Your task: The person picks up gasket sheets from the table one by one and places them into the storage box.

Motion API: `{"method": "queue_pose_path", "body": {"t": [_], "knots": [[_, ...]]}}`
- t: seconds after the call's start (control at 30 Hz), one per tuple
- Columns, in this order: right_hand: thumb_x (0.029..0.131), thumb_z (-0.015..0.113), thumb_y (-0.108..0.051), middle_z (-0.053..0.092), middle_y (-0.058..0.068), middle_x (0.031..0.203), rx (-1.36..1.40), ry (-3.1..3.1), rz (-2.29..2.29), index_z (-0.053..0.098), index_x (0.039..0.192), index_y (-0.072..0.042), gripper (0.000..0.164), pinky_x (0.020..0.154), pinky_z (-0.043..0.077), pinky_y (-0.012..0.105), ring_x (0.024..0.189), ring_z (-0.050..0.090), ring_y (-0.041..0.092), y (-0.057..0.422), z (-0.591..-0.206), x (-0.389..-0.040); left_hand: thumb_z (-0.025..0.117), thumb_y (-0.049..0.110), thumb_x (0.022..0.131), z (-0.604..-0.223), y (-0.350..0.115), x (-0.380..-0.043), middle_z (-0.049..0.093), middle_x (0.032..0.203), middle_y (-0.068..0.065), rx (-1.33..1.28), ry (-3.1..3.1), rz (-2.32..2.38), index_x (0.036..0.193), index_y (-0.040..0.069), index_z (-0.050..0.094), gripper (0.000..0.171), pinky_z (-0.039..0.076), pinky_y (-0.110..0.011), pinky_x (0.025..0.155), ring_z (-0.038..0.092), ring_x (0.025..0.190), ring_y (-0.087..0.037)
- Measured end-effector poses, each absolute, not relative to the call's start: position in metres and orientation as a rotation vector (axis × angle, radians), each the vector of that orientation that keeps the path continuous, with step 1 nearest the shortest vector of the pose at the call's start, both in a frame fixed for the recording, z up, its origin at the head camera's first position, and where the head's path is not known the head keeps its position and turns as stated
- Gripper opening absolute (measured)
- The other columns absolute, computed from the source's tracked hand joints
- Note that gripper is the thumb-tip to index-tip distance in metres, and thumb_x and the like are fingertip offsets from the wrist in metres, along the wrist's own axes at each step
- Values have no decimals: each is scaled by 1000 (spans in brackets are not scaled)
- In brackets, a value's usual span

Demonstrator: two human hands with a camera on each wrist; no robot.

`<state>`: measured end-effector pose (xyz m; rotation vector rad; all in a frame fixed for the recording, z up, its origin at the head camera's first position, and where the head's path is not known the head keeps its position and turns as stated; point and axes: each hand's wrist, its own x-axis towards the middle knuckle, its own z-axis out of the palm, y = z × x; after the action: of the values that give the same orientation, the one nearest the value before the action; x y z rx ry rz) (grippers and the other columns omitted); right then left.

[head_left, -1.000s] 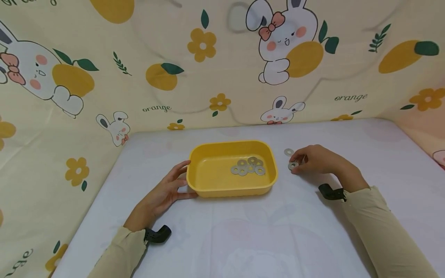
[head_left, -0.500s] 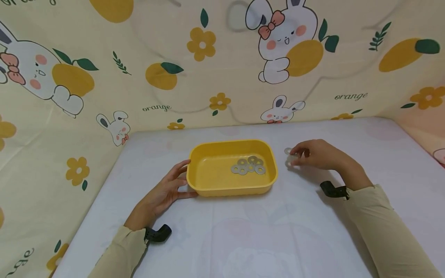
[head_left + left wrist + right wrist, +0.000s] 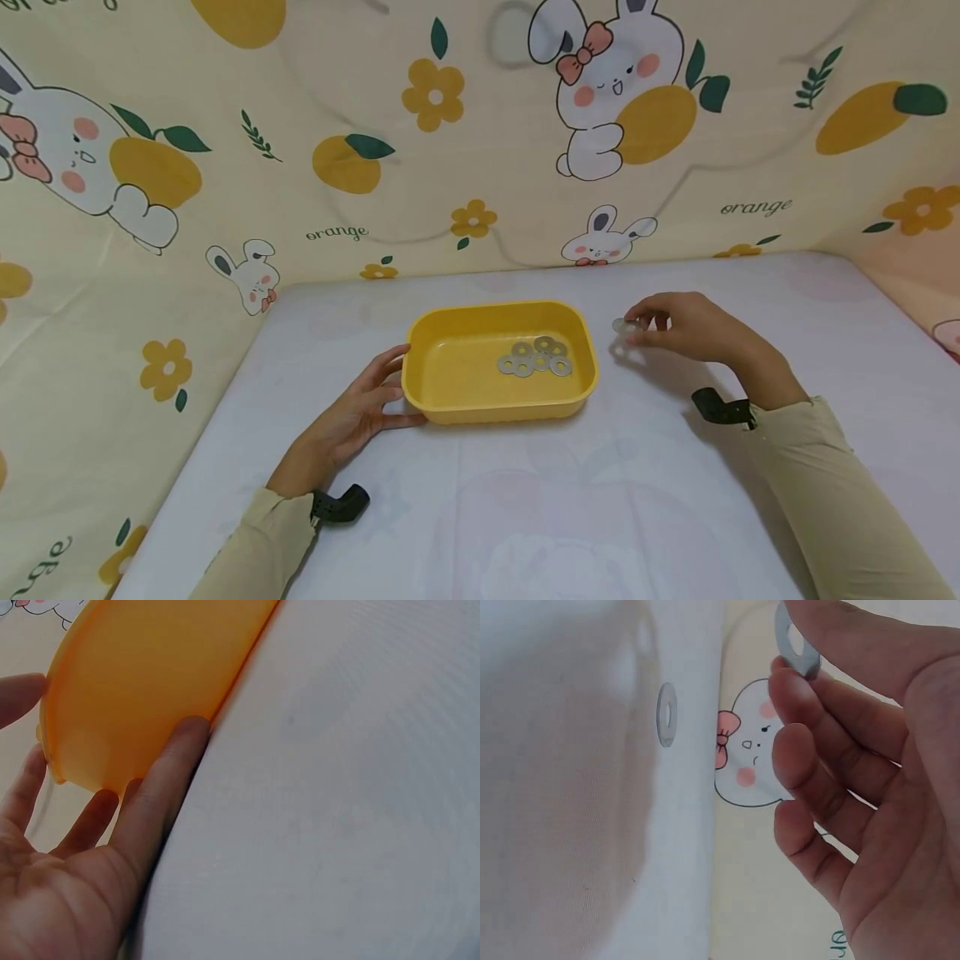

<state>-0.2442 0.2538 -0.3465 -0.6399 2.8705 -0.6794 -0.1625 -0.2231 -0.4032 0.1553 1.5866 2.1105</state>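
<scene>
My left hand (image 3: 341, 429) rests its spread, mostly straight fingers against the left end of a yellow rectangular tub (image 3: 472, 414). In the left wrist view one finger (image 3: 161, 787) lies along the tub's wall near the tabletop. Several flat metal washers (image 3: 522, 372) lie in the right half of the tub, some overlapping. Right of the tub, my right hand (image 3: 693, 329) pinches a washer (image 3: 783, 641) between thumb and fingertips, raised above the table. Another washer (image 3: 662, 716) lies flat on the table beneath, partly overlapped by the held one in the head view.
A white cloth (image 3: 525, 517) covers the table. Behind it and at the sides hangs a cream curtain (image 3: 510, 142) printed with rabbits and oranges. Black wrist devices (image 3: 341, 505) sit at both sleeve cuffs.
My right hand has lifted a washer off the table and moved it slightly away from me, over the other loose washer. The left hand and the tub have stayed in place.
</scene>
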Motion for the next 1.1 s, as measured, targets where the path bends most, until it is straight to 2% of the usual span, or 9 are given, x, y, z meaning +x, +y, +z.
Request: {"method": "queue_pose_path", "body": {"t": [0.47,0.83,1.1], "knots": [[84,79,-31,63,0,90,-665,2964,-697,70,112,-11,35,65,44,23,85,52,18,255,-340,-240,55,8,100,-405,-219,-165,21,161,-3,160,1622,2085,154,27,29,64,53,-55,101,53,129,-29],[85,78,-33,63,2,91,-640,2960,-690,70,114,-10,38,65,43,24,87,52,19,257,-337,-238,57,5,98,-405,-217,-165,20,161,-6,157,1584,2102,156,26,27,68,52,-55,101,53,129,-30],[85,78,-38,63,0,93,-611,2968,-768,70,115,-16,38,66,43,24,89,50,18,244,-336,-237,54,7,100,-403,-224,-165,18,162,-8,220,1652,2053,156,24,25,66,52,-56,101,52,129,-30]]}}
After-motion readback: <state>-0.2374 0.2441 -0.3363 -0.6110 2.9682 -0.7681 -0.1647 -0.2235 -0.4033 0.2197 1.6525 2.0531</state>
